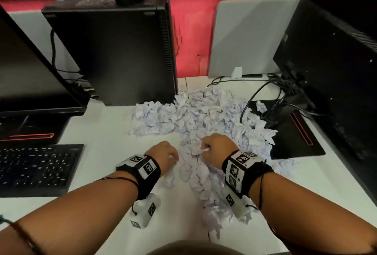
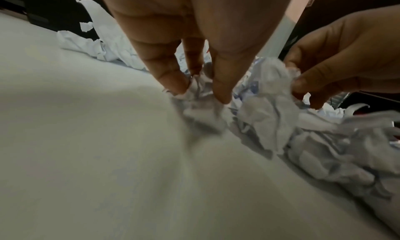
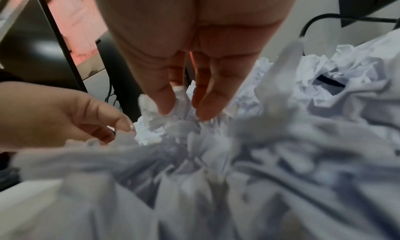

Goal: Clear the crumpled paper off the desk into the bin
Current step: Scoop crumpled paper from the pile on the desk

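Head view hides our fingertips behind the knuckles, and no bin shows. Bare desk [image 1: 106, 152] lies open leftward, toward the keyboard [image 1: 36, 169]. Crumpled paper [image 1: 204, 116] spreads ahead and under both wrists; our left hand [image 1: 165, 155] pinches one wad, our right hand [image 1: 218, 148] pinches another.
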The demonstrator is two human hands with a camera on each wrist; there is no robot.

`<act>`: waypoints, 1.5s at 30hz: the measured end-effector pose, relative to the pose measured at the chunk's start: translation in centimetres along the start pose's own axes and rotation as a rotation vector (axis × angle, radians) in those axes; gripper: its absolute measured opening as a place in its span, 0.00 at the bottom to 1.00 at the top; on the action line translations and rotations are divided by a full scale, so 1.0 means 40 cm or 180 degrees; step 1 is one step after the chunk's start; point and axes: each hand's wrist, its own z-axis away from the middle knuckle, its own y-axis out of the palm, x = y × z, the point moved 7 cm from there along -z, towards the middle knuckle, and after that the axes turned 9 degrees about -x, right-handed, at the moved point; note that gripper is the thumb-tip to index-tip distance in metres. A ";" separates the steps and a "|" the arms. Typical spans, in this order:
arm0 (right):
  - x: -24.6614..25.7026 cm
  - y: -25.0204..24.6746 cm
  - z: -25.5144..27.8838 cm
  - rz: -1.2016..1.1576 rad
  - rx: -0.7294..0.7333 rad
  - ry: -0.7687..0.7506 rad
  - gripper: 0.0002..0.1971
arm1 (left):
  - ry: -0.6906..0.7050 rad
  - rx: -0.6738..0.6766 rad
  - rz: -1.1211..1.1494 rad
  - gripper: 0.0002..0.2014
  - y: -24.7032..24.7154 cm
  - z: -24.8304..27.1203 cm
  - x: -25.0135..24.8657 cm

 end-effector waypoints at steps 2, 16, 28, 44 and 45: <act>0.006 -0.025 0.011 -0.0166 -0.0211 -0.0024 0.05 | -0.0011 -0.0214 0.0001 0.07 -0.019 0.005 0.001; -0.155 -0.161 0.118 -0.0554 -0.0868 0.0988 0.18 | 0.0804 -0.0401 0.0737 0.18 -0.080 0.042 -0.247; -0.465 -0.128 0.265 -0.0193 -0.0622 0.2603 0.20 | 0.1357 0.0802 -0.0443 0.24 0.089 0.093 -0.323; -0.348 -0.107 0.199 -0.0697 -0.1074 0.1830 0.18 | 0.0806 0.0409 -0.0264 0.08 0.039 0.044 -0.210; -0.348 -0.121 0.202 -0.0579 -0.1130 0.1852 0.19 | 0.0827 0.0325 -0.0137 0.08 0.032 0.044 -0.213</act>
